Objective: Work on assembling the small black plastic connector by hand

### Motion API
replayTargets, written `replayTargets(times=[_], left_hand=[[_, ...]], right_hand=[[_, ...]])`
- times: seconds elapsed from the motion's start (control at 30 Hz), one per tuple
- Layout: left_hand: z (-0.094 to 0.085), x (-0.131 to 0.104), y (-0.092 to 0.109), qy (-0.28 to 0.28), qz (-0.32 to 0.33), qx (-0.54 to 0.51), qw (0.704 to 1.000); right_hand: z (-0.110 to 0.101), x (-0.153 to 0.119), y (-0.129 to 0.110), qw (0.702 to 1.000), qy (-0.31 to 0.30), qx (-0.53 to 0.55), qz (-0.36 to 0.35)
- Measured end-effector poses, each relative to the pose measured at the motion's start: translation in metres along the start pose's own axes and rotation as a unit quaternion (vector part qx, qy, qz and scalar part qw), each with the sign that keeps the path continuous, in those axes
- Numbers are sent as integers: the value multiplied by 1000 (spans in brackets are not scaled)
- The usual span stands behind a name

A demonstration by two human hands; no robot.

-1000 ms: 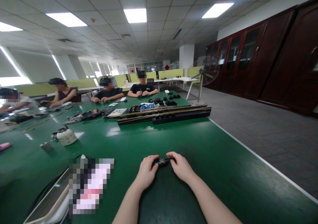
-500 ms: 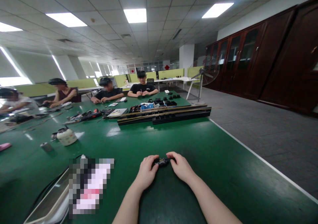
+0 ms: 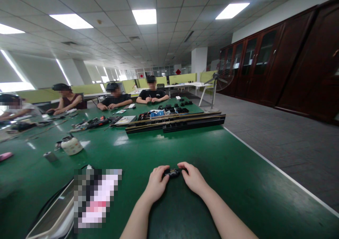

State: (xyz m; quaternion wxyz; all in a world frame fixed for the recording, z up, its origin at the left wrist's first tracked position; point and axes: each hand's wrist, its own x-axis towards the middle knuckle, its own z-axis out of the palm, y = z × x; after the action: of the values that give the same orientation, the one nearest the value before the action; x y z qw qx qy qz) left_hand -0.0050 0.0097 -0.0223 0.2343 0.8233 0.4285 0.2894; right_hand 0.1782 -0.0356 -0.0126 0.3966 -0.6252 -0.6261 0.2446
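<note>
A small black object [image 3: 173, 173] lies on the green table [image 3: 127, 196] between my two hands. My left hand [image 3: 156, 183] has its fingertips and thumb on the left end of this object, curled round it. Close to the right end is my right hand [image 3: 194, 179], with thumb and fingers apart and a small gap showing between them and the object. Nothing is seen in my right hand.
Left of my hands lie a pale-framed tray [image 3: 53, 216] and a blurred-out sheet [image 3: 99, 200]. Beyond are a white jar [image 3: 71, 145], a grey cylinder [image 3: 50, 156], long black rails [image 3: 193, 123] and tools [image 3: 92, 123]. Several people sit at the far and left sides.
</note>
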Motion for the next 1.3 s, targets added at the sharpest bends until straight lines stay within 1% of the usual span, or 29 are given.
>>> replayTargets(times=[0.23,0.63,0.83,0.97,1.1,1.3], left_hand=[[1,1,-1,2,-2,2,1000],[0,0,2,1,-3,-6,1000],[0,0,1,0,-11,-20,1000],[1,0,1,-5,-15,-26,1000],[0,-1,3,-7,-15,-33,999],[-2,-2,7,-13,-15,-26,999]], right_hand=[[-1,0,-1,1000,1,-7,-7],[-2,-1,-4,1000,3,-2,3],[-3,-2,-9,1000,2,19,5],[-5,-4,-13,1000,-5,12,-17],[-6,-6,-14,998,-26,-12,-48],[-4,-5,-10,998,-33,-26,-57]])
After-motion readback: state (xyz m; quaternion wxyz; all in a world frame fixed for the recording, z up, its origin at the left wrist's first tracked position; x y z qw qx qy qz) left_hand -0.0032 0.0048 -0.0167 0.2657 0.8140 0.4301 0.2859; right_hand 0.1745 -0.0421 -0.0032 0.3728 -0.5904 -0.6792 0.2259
